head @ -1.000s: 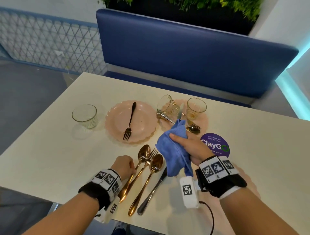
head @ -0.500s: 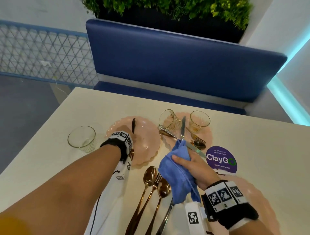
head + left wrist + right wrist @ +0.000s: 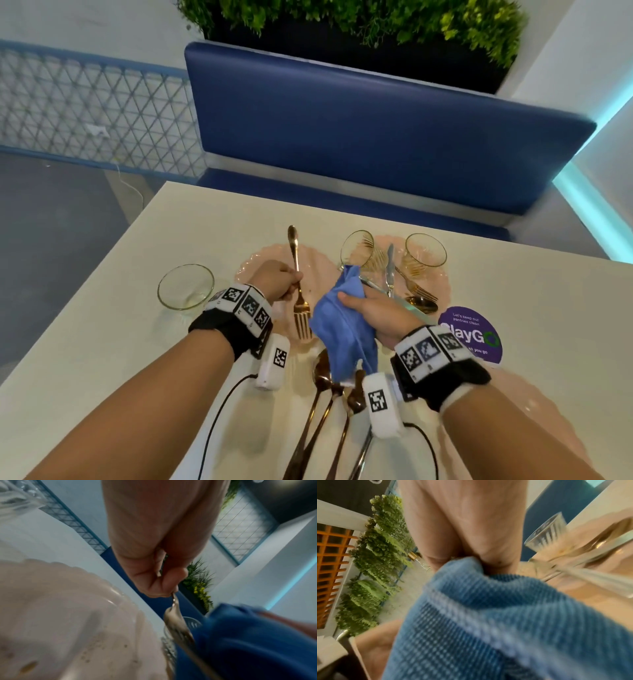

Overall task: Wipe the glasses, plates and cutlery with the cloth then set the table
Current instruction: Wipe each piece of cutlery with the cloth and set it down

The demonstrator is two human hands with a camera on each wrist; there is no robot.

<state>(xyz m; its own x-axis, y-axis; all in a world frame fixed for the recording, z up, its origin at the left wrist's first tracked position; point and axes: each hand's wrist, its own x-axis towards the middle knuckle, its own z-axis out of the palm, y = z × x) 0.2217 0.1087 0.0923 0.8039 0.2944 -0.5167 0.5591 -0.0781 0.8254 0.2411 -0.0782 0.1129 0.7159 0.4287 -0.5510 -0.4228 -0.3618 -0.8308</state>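
My left hand (image 3: 279, 279) grips a gold fork (image 3: 298, 284) by the middle of its handle and holds it lifted over the left pink plate (image 3: 253, 265), tines toward me. In the left wrist view the fork (image 3: 176, 616) runs down from my curled fingers (image 3: 164, 580) toward the blue cloth (image 3: 248, 642). My right hand (image 3: 371, 310) holds the blue cloth (image 3: 342, 325) just right of the fork's tines; the cloth (image 3: 488, 615) fills the right wrist view. A second pink plate (image 3: 442, 284) behind carries two glasses (image 3: 356, 248), a knife and gold cutlery.
A third glass (image 3: 185, 287) stands left of my left wrist. Several gold spoons and a knife (image 3: 329, 404) lie on the table near me. A purple round sticker (image 3: 476, 329) sits at the right, another pink plate (image 3: 548, 411) at the near right. A blue bench (image 3: 376, 137) backs the table.
My left hand left the cutlery near me, reached to the left plate and lifted the fork off it. The right hand kept the cloth, staying almost in place.
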